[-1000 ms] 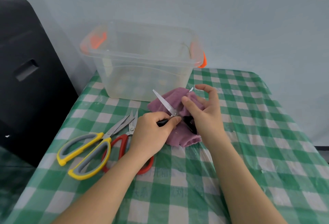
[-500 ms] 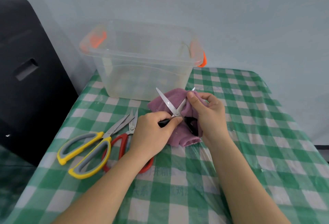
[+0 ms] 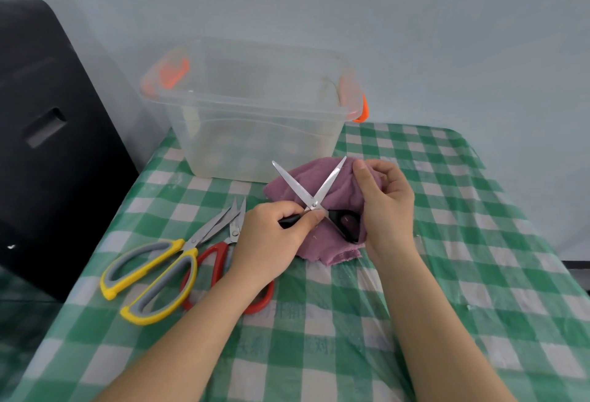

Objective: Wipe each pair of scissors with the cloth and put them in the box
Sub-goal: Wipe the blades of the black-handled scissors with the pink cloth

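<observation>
hands (image 3: 325,213) on black-handled scissors (image 3: 314,197), clear box (image 3: 255,114)

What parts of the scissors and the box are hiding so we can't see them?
Head view only:
- Black scissors: one handle loop is inside the left hand.
- Red scissors: handles partly under the left forearm.
- Box: cloudy plastic blurs anything inside.
- Purple cloth: its right side is behind the right hand.
</observation>
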